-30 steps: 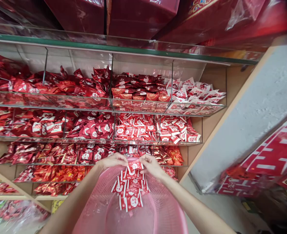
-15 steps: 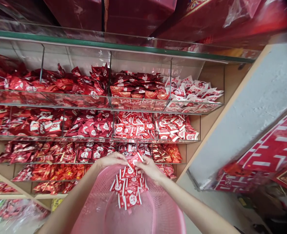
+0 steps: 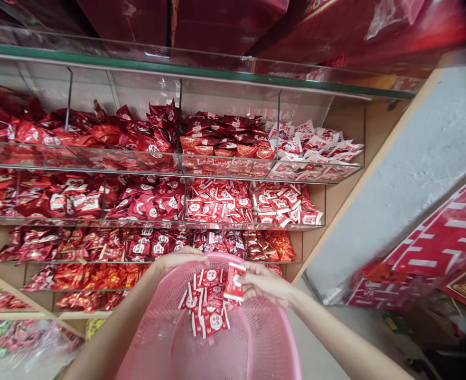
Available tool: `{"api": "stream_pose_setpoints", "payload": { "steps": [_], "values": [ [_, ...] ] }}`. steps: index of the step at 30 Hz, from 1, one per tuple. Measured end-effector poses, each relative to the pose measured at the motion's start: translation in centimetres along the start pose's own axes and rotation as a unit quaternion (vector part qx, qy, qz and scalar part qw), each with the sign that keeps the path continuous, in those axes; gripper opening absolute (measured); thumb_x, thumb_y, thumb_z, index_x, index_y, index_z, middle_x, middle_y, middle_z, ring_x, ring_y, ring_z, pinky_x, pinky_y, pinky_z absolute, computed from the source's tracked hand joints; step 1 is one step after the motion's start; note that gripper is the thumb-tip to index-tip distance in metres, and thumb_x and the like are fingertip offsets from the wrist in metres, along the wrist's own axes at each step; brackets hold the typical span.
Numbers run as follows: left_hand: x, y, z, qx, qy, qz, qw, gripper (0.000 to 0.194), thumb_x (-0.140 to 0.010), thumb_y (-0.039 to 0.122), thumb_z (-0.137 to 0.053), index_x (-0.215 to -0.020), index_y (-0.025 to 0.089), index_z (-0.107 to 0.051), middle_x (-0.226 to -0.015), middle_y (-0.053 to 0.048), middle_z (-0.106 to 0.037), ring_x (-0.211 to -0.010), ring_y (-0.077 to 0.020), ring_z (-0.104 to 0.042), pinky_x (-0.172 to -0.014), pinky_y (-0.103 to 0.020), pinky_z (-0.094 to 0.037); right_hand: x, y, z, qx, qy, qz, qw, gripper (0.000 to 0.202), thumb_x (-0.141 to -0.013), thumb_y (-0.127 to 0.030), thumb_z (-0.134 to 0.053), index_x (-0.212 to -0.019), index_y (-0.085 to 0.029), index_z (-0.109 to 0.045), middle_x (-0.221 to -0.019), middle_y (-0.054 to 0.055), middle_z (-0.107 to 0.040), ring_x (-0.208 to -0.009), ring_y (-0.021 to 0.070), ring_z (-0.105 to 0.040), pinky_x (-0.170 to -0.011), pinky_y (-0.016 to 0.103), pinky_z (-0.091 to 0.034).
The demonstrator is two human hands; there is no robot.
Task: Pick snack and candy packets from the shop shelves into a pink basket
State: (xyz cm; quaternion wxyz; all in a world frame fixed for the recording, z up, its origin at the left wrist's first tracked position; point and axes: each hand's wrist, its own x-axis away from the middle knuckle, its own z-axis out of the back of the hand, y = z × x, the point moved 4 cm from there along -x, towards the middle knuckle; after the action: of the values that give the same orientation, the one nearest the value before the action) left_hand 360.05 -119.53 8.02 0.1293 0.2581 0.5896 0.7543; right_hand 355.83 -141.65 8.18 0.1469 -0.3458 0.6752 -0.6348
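Observation:
A pink plastic basket with perforated sides sits low in front of me, between my forearms. My left hand is closed at its far left rim, with the fingertips along the edge and the thumb hidden. Over the right part of the basket, my right hand pinches a small red-and-white candy packet by its side. Below that packet, a pile of matching red candy packets lies against the basket's far inner wall and bottom.
Glass-fronted shelves rise ahead, their bins full of red wrapped sweets. White-and-red packets fill the upper right bin. Large dark red boxes stand on top. A grey wall and red patterned packages are on the right.
My right hand has moved right and slightly down with a packet, away from my left hand. My left hand's fingers now lie lower along the rim. The pile looks much the same.

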Motion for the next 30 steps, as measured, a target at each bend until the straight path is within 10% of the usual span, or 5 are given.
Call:
{"api": "stream_pose_setpoints", "payload": {
  "steps": [3,9,20,30],
  "values": [
    [0.2,-0.1,-0.1,0.006,0.005,0.01,1.0,0.033,-0.068,0.048,-0.064,-0.08,0.019,-0.072,-0.081,-0.004,-0.07,-0.073,-0.0186,-0.059,-0.069,-0.026,-0.042,1.0,0.7,-0.1,0.211,-0.044,-0.018,0.976,0.015,-0.065,-0.017,-0.055,-0.079,-0.017,-0.05,-0.066,-0.005,-0.053,-0.054,0.0064,-0.049,-0.053,0.02,-0.042],
    [-0.1,0.2,-0.4,-0.016,-0.004,0.01,1.0,0.03,-0.068,0.049,-0.064,-0.078,0.022,-0.072,-0.082,-0.002,-0.071,-0.079,-0.0201,-0.059,-0.073,-0.026,-0.042,0.5,2.6,-0.3,0.543,-0.104,-0.046,0.832,0.032,-0.059,-0.017,-0.061,-0.09,-0.016,-0.052,-0.066,-0.005,-0.049,-0.056,0.0083,-0.042,-0.046,0.019,-0.029],
    [0.9,-0.3,-0.1,0.01,0.006,0.003,1.0,0.029,-0.071,0.045,-0.063,-0.083,0.02,-0.072,-0.093,-0.005,-0.069,-0.084,-0.021,-0.058,-0.078,-0.027,-0.041,-1.3,5.0,-0.6,0.622,-0.029,-0.014,0.782,0.019,-0.06,-0.012,-0.055,-0.078,-0.018,-0.058,-0.07,-0.001,-0.056,-0.061,0.0112,-0.048,-0.047,0.021,-0.027],
    [1.2,-0.8,0.2,0.039,0.019,0.021,0.999,0.03,-0.066,0.046,-0.067,-0.082,0.02,-0.071,-0.091,-0.004,-0.07,-0.086,-0.0223,-0.058,-0.078,-0.027,-0.041,-1.1,3.8,-1.8,0.693,0.03,0.007,0.72,0.036,-0.073,-0.009,-0.048,-0.109,-0.011,-0.053,-0.097,0.017,-0.065,-0.087,0.0281,-0.062,-0.071,0.035,-0.045]
  ]
}}
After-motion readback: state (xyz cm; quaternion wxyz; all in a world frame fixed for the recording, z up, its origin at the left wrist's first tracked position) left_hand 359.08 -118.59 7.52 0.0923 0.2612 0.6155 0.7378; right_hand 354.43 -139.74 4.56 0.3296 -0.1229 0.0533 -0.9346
